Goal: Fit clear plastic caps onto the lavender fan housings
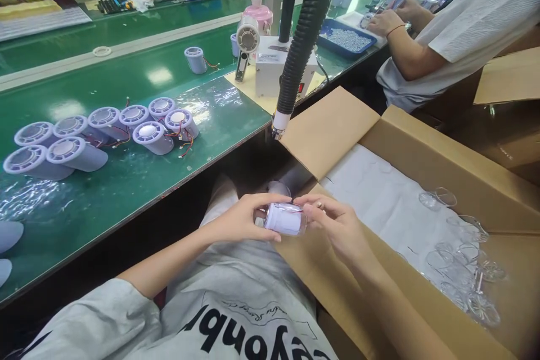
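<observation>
Over my lap, both hands hold one small white cylindrical fan housing [286,218]. My left hand [242,217] wraps its left end, fingers curled over the top. My right hand [337,224] pinches the right end, thumb and fingers closed on a clear round part there. Just right of my hands stands an open cardboard box [405,149] lined with white paper, holding several clear plastic fan blades [462,259]. Several more pale cylindrical housings [105,135] with red and black wires lie on the green bench to my left.
A black ribbed hose [304,39] hangs over the bench edge beside a white control box [276,67] and a small pink fan [257,14]. A person in white sits at the right by a blue tray [346,38]. Other people's hands work across the green conveyor.
</observation>
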